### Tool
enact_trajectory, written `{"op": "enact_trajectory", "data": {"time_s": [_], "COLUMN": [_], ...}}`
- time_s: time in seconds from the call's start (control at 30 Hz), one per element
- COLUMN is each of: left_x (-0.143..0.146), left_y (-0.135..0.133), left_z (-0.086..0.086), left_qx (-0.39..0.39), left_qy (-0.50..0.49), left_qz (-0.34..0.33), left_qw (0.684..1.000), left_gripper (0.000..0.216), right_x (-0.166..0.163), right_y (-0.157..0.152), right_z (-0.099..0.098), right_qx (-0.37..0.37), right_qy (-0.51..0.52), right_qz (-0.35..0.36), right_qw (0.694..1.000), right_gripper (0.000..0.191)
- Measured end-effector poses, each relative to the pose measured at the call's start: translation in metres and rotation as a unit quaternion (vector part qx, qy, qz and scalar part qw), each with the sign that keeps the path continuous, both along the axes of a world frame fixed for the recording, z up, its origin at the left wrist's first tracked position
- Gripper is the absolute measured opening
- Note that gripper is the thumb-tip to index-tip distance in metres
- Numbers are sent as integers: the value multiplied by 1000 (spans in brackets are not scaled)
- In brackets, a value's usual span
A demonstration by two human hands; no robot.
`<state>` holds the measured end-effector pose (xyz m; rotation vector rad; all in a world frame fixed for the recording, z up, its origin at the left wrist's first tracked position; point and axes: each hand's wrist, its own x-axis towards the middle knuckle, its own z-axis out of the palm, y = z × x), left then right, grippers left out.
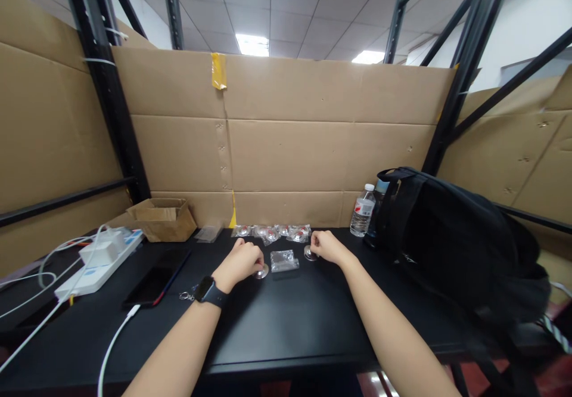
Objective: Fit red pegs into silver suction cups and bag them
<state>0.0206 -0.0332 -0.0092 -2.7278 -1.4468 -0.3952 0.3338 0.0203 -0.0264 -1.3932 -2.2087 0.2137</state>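
My left hand (241, 263), with a dark watch on its wrist, is curled with its fingertips on a small round metal disc (261, 272) on the black table (286, 319). My right hand (325, 247) is curled too, its fingers closed on a second small metal disc (308, 254). Between the two hands lies a small clear plastic bag (284, 260). Just behind them, along the cardboard wall, sits a row of clear bags with red and silver parts (272, 232).
An open cardboard box (161, 218) and a white power strip with a charger (100, 258) are at the left, beside a dark phone (157, 278) on a white cable. A water bottle (362, 210) and a black backpack (456, 245) stand at the right. Cardboard walls enclose the table.
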Motion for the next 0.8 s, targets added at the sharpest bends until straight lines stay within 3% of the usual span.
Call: {"op": "enact_trajectory", "data": {"time_s": [0.23,0.47,0.67,0.8], "left_x": [-2,1,18,28], "left_y": [2,4,2,-4], "left_z": [4,4,1,1], "left_qx": [92,96,80,73], "left_qy": [-80,-166,-241,-307], "left_qz": [28,39,10,-13], "left_qw": [992,981,967,949], "left_gripper": [22,21,22,19], "right_x": [1,-3,-38,-61], "right_y": [3,-7,-29,-38], "right_z": [-3,4,19,19], "right_qx": [-1,-16,11,-54], "right_qy": [3,-8,105,266], "right_qz": [24,35,101,137], "right_qw": [1000,999,989,952], "right_gripper": [25,15,14,15]}}
